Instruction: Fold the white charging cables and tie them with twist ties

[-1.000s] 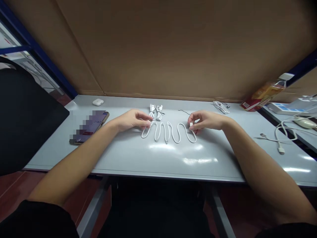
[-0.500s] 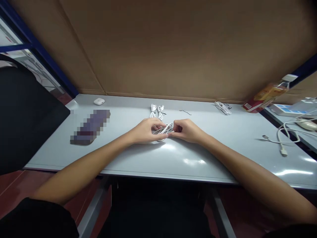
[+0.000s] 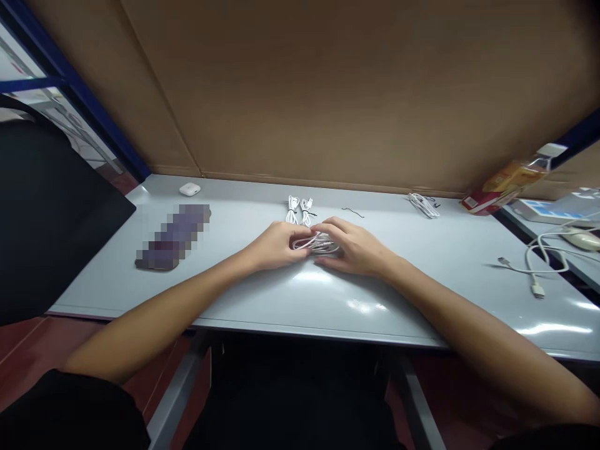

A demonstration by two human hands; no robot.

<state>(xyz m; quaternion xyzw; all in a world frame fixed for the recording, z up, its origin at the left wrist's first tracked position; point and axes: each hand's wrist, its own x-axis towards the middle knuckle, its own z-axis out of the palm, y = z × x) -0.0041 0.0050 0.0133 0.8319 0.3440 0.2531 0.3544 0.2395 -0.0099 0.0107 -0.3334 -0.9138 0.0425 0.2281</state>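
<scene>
A loosely coiled white cable [image 3: 320, 244] lies between my two hands near the middle of the grey table [image 3: 281, 300]. My left hand [image 3: 279, 246] curls round the coil's left side, thumb and fingers on it. From the right, my right hand [image 3: 357, 247] cups the same coil, its fingers bent over the top and its thumb at the near side. Just behind the hands lie two white cable bundles, one [image 3: 292, 210] beside the other [image 3: 306, 211], each bound with a dark tie. A thin dark tie [image 3: 352, 212] lies loose to their right.
At the left are a white case [image 3: 190, 189] and a blurred-out flat object [image 3: 174, 237]. Toward the right sit another coiled white cable [image 3: 422, 205], a leaning bottle [image 3: 510, 181] and a loose white cable [image 3: 534, 270]. A brown panel [image 3: 300, 100] stands behind the table.
My right hand has opened from a pinch and spread round the coil's right side. The coil now sits lower and flatter between both hands.
</scene>
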